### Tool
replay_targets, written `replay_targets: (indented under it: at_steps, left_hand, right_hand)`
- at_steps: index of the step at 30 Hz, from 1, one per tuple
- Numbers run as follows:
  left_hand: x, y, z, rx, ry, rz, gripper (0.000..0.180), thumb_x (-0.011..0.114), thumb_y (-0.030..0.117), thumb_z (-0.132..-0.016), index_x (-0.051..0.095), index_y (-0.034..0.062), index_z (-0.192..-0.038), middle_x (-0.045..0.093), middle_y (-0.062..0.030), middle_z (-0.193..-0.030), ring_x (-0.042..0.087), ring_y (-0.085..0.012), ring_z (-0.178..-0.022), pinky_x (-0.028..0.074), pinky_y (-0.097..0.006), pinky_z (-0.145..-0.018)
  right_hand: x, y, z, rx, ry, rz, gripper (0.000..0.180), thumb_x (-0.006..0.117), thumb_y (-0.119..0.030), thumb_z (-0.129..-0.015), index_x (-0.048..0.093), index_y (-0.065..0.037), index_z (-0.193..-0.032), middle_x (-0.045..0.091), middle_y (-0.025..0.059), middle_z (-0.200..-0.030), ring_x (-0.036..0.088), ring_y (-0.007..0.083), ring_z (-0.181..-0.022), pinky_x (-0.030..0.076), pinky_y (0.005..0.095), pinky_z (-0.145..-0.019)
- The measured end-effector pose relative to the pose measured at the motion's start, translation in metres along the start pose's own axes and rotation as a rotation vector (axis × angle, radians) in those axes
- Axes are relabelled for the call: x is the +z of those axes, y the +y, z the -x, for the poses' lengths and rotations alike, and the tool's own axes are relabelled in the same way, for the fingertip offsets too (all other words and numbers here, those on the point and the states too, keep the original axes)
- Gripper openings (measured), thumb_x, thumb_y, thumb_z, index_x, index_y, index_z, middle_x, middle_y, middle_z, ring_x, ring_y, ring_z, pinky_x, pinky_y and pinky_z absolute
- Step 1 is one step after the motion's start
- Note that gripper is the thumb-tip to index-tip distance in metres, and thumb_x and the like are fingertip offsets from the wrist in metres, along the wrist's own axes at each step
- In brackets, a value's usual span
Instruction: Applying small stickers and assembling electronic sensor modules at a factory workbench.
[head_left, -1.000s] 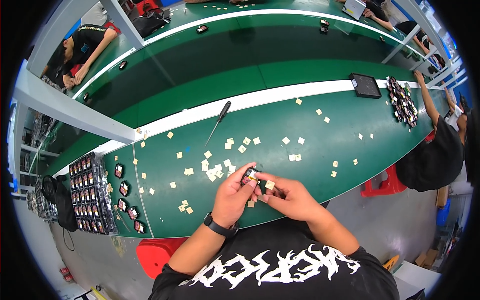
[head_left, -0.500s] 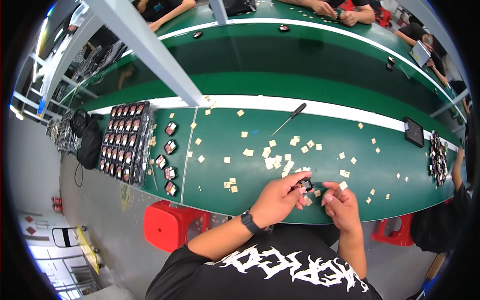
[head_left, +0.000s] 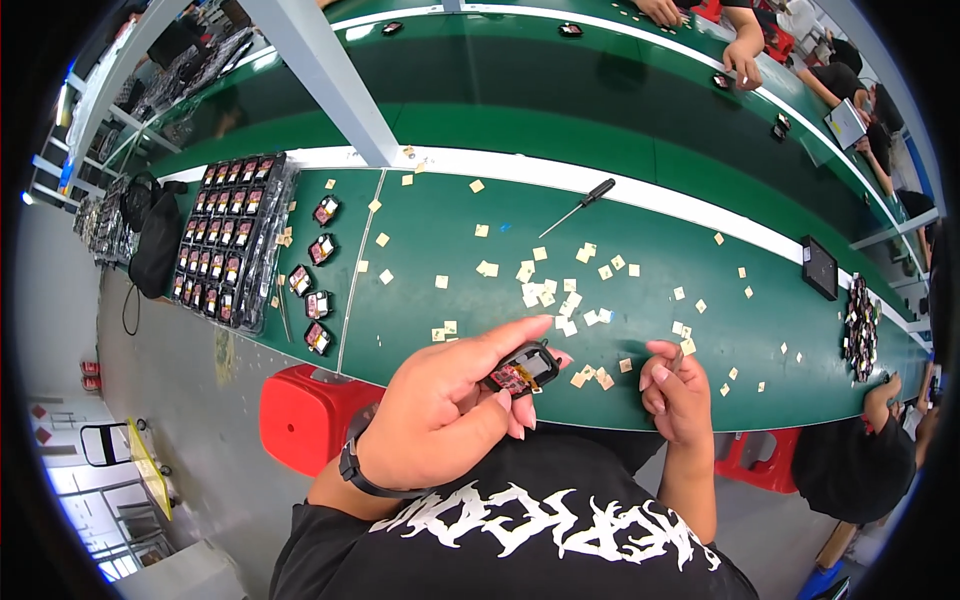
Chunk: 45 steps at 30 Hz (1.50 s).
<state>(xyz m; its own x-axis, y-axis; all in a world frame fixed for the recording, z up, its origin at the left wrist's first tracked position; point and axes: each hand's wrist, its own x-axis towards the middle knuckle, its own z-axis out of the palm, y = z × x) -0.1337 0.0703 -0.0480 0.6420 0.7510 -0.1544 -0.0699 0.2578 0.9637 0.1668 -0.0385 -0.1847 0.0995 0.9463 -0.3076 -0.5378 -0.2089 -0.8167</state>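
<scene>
My left hand [head_left: 440, 410], with a dark band at the wrist, is closed round a small black plastic housing [head_left: 524, 370]. A red circuit board and a grey rectangular part show in the housing's upward face. It is held above the table's near edge, tilted. To its right, my right hand [head_left: 678, 395] has its fingers curled in a pinch. A small pale yellow square [head_left: 688, 347] shows at its fingertips. Several similar pale squares [head_left: 545, 290] lie scattered on the green table [head_left: 440, 370] beyond both hands.
A tray of several black housings [head_left: 225, 240] stands at the left, with loose housings [head_left: 318, 304] beside it. A screwdriver [head_left: 578, 208] lies near the white rail. At the right are a black bin [head_left: 820, 268] and a pile of small parts [head_left: 860, 330]. Co-workers' hands [head_left: 742, 62] show beyond.
My left hand has moved left and up towards the camera with the housing, whose face now shows more. My right hand stays pinched. Beyond, a co-worker's hand has reached over a small device.
</scene>
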Motion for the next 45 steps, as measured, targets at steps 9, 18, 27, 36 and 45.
replay_targets:
  at_steps: [9, 18, 27, 36, 45]
  left_hand:
    - [-0.014, -0.006, 0.007, 0.096, 0.048, -0.289, 0.059, 0.045, -0.012, -0.09, 0.048, -0.0035, -0.148, 0.067, -0.0215, -0.126, 0.064, -0.0113, -0.082, 0.057, -0.027, -0.076]
    - [-0.038, -0.031, 0.011, 0.075, 0.265, -0.435, 0.048, 0.055, -0.007, -0.094, 0.055, -0.0008, -0.142, 0.07, -0.0125, -0.108, 0.066, -0.0124, -0.08, 0.056, -0.027, -0.072]
    - [-0.039, -0.002, 0.024, 0.285, 0.331, -0.73, 0.037, 0.066, -0.007, -0.085, 0.069, -0.0008, -0.121, 0.065, -0.0098, -0.078, 0.064, -0.0184, -0.064, 0.051, -0.029, -0.059]
    - [-0.037, 0.003, 0.023, 0.394, 0.172, -0.665, 0.049, 0.062, -0.016, -0.079, 0.071, 0.0004, -0.124, 0.065, -0.0075, -0.073, 0.064, -0.014, -0.061, 0.048, -0.025, -0.055]
    - [-0.024, 0.011, 0.019, 0.385, 0.207, -0.689, 0.058, 0.055, -0.017, -0.075, 0.066, -0.0021, -0.131, 0.067, -0.0118, -0.084, 0.065, -0.0144, -0.065, 0.055, -0.025, -0.062]
  right_hand:
    - [0.003, 0.003, -0.004, -0.036, -0.015, 0.008, 0.031, 0.056, -0.002, -0.099, 0.057, 0.002, -0.13, 0.061, 0.0112, -0.086, 0.042, 0.0077, -0.056, 0.033, 0.0215, -0.049]
    - [-0.003, 0.004, -0.002, -0.062, 0.028, 0.0, 0.034, 0.056, -0.004, -0.098, 0.056, 0.001, -0.132, 0.061, 0.0121, -0.086, 0.043, 0.008, -0.053, 0.034, 0.021, -0.047]
    - [0.003, 0.003, -0.005, -0.06, 0.035, -0.01, 0.034, 0.054, -0.004, -0.099, 0.055, 0.001, -0.132, 0.061, 0.0119, -0.086, 0.042, 0.0078, -0.053, 0.033, 0.0209, -0.047]
    - [-0.002, 0.005, -0.004, -0.072, 0.032, -0.014, 0.034, 0.054, -0.005, -0.099, 0.056, 0.001, -0.133, 0.061, 0.0115, -0.086, 0.042, 0.0074, -0.053, 0.032, 0.0206, -0.045]
    - [-0.003, 0.004, -0.005, -0.073, 0.055, -0.007, 0.035, 0.054, -0.005, -0.098, 0.056, 0.002, -0.132, 0.06, 0.0113, -0.085, 0.04, 0.0071, -0.051, 0.03, 0.0204, -0.044]
